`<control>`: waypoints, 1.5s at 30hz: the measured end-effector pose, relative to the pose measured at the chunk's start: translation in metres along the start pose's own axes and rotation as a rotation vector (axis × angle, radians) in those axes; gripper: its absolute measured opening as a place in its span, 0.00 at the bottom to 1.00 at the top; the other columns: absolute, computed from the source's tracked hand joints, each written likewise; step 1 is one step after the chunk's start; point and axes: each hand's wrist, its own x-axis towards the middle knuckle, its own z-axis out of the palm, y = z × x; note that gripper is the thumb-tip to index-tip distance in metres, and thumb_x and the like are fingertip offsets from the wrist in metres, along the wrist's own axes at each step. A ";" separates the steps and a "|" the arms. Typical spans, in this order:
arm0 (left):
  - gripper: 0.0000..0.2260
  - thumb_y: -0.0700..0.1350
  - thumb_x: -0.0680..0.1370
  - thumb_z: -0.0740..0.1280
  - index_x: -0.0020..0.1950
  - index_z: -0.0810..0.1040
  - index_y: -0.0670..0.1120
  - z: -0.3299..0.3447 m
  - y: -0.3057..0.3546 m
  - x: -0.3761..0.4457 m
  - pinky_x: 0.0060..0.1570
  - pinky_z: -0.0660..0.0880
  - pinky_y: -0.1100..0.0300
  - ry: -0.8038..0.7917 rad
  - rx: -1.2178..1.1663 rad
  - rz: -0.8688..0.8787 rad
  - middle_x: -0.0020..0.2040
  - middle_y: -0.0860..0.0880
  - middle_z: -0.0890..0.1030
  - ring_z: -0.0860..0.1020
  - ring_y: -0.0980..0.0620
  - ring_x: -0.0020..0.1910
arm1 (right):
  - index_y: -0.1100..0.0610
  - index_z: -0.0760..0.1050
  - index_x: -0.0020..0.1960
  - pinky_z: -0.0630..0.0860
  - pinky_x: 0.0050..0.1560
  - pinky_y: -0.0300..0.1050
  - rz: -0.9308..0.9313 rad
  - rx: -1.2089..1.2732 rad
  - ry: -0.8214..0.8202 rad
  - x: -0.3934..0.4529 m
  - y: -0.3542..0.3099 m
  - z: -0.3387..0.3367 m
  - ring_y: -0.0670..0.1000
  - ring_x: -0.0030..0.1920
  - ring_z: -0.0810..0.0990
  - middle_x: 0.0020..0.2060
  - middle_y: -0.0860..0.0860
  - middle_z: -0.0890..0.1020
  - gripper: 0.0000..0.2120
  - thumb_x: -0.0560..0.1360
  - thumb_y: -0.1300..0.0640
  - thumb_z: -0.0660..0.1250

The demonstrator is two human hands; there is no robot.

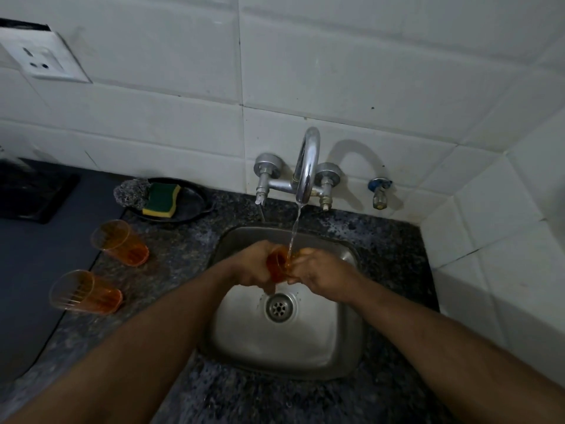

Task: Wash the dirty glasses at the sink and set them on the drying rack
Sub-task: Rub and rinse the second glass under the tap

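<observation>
Orange-tinted clear plastic tumblers [120,242] stand at the far left of this scene — two of them on the dark speckled stone bench [171,258], one nearer the wall and one [85,291] nearer the person, both upright with mouths up and well apart from the basin. Behind them a black shallow dish [189,206] holds a grey steel scourer [131,193] and a green-and-yellow sponge [162,199].

Moving right, the left hand [250,264] has its grip wrapped round the base end of a third orange tumbler [276,264], held over the stainless steel sink [345,347], above and just behind the drain [278,307]. This glass lies roughly on its side, its long axis running left to right between the hands, its mouth seemingly turned toward the right. The right hand [318,276] meets it at that end, fingers curled on the rim; whether any go inside I cannot tell. A thin stream from the chrome swan-neck tap [307,166] falls just where glass and right hand meet.

My judgement: this is the rinsing of the first glass, two still unwashed. No drying rack is in view, so which way the glass must travel is unknown. The left hand carries the body of the glass and is the one nearer the waiting tumblers — it would reach them most easily once freed.
</observation>
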 end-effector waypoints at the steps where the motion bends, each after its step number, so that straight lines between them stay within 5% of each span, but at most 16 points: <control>1: 0.33 0.38 0.62 0.84 0.63 0.77 0.54 0.004 0.000 0.001 0.62 0.77 0.54 0.102 -0.034 0.018 0.58 0.54 0.81 0.79 0.54 0.60 | 0.51 0.85 0.49 0.78 0.50 0.52 0.026 0.058 0.063 0.001 -0.003 0.002 0.47 0.47 0.79 0.45 0.44 0.86 0.04 0.79 0.56 0.71; 5: 0.24 0.38 0.63 0.83 0.54 0.79 0.53 0.019 0.013 -0.002 0.49 0.80 0.60 0.528 -0.154 0.135 0.49 0.54 0.82 0.82 0.55 0.51 | 0.55 0.84 0.45 0.77 0.45 0.46 0.115 0.272 0.235 0.006 -0.015 0.004 0.45 0.41 0.79 0.39 0.45 0.83 0.05 0.79 0.55 0.73; 10: 0.29 0.35 0.64 0.82 0.61 0.79 0.52 0.001 0.004 -0.004 0.60 0.77 0.56 0.014 0.016 0.056 0.53 0.53 0.83 0.81 0.55 0.56 | 0.52 0.86 0.52 0.74 0.48 0.47 -0.024 -0.088 -0.098 0.006 0.000 -0.007 0.49 0.48 0.77 0.48 0.45 0.86 0.05 0.79 0.56 0.71; 13: 0.31 0.37 0.63 0.84 0.64 0.79 0.50 0.006 0.013 -0.003 0.60 0.78 0.57 0.290 -0.079 0.048 0.57 0.52 0.82 0.80 0.53 0.59 | 0.52 0.84 0.45 0.72 0.45 0.41 0.082 0.077 0.055 0.010 -0.008 -0.008 0.42 0.42 0.76 0.39 0.40 0.81 0.04 0.79 0.55 0.72; 16: 0.23 0.39 0.65 0.83 0.56 0.81 0.51 0.016 0.018 -0.002 0.54 0.82 0.56 0.539 -0.181 0.116 0.50 0.53 0.84 0.82 0.58 0.51 | 0.48 0.79 0.41 0.67 0.41 0.33 0.129 0.148 0.120 0.009 -0.016 -0.010 0.37 0.36 0.73 0.34 0.39 0.76 0.09 0.79 0.53 0.72; 20: 0.27 0.36 0.63 0.82 0.57 0.79 0.54 0.005 0.004 -0.002 0.60 0.79 0.53 0.114 -0.051 0.011 0.53 0.53 0.83 0.82 0.54 0.55 | 0.52 0.84 0.48 0.73 0.49 0.44 0.063 -0.119 -0.159 0.009 -0.017 -0.022 0.45 0.45 0.78 0.44 0.46 0.84 0.09 0.81 0.49 0.69; 23: 0.30 0.37 0.63 0.83 0.62 0.79 0.50 0.010 0.009 0.001 0.58 0.76 0.59 0.302 -0.082 0.039 0.56 0.53 0.82 0.79 0.55 0.57 | 0.50 0.81 0.43 0.75 0.46 0.46 0.165 0.066 -0.048 0.011 -0.018 -0.013 0.42 0.40 0.77 0.38 0.42 0.81 0.08 0.80 0.51 0.70; 26: 0.20 0.43 0.65 0.82 0.53 0.80 0.52 0.022 0.016 0.001 0.49 0.80 0.60 0.614 -0.081 0.149 0.47 0.56 0.82 0.81 0.59 0.48 | 0.46 0.77 0.40 0.76 0.41 0.48 0.187 0.175 0.056 0.012 -0.017 -0.006 0.43 0.36 0.77 0.35 0.43 0.80 0.10 0.79 0.51 0.71; 31: 0.29 0.35 0.64 0.81 0.61 0.80 0.51 0.009 -0.003 -0.001 0.59 0.79 0.55 0.107 0.000 0.029 0.54 0.54 0.82 0.81 0.54 0.56 | 0.50 0.84 0.54 0.68 0.47 0.44 0.050 -0.198 -0.202 0.014 -0.011 -0.013 0.49 0.51 0.78 0.50 0.47 0.86 0.09 0.82 0.48 0.67; 36: 0.26 0.39 0.62 0.84 0.56 0.80 0.51 0.026 0.006 0.005 0.50 0.79 0.59 0.566 -0.133 0.118 0.51 0.54 0.83 0.82 0.56 0.51 | 0.50 0.79 0.40 0.76 0.43 0.47 0.214 0.198 0.043 0.013 -0.015 0.000 0.42 0.37 0.79 0.36 0.43 0.82 0.09 0.79 0.53 0.71; 38: 0.20 0.38 0.65 0.81 0.52 0.81 0.52 0.023 0.005 0.003 0.49 0.80 0.58 0.509 -0.136 0.149 0.47 0.54 0.84 0.82 0.59 0.47 | 0.51 0.80 0.43 0.78 0.44 0.50 0.172 0.085 -0.023 0.012 -0.014 -0.004 0.45 0.39 0.79 0.38 0.44 0.83 0.08 0.79 0.49 0.70; 41: 0.26 0.34 0.65 0.81 0.58 0.80 0.52 0.010 -0.004 0.003 0.55 0.80 0.58 0.082 -0.006 0.057 0.51 0.53 0.83 0.82 0.57 0.53 | 0.47 0.83 0.53 0.75 0.46 0.46 0.058 -0.296 -0.218 0.013 -0.016 -0.015 0.48 0.46 0.80 0.46 0.45 0.85 0.10 0.81 0.44 0.66; 42: 0.28 0.34 0.64 0.81 0.61 0.79 0.51 0.009 -0.004 0.003 0.57 0.79 0.58 0.055 0.001 0.033 0.53 0.53 0.82 0.81 0.55 0.56 | 0.46 0.82 0.54 0.71 0.45 0.44 0.074 -0.313 -0.221 0.014 -0.017 -0.016 0.47 0.46 0.79 0.47 0.45 0.84 0.10 0.82 0.43 0.65; 45: 0.28 0.37 0.64 0.82 0.60 0.78 0.51 0.015 0.007 0.004 0.55 0.79 0.59 0.364 -0.050 0.083 0.54 0.54 0.81 0.80 0.56 0.55 | 0.47 0.81 0.46 0.69 0.42 0.44 0.250 0.000 -0.078 0.014 -0.022 -0.009 0.44 0.40 0.79 0.41 0.45 0.83 0.07 0.80 0.47 0.70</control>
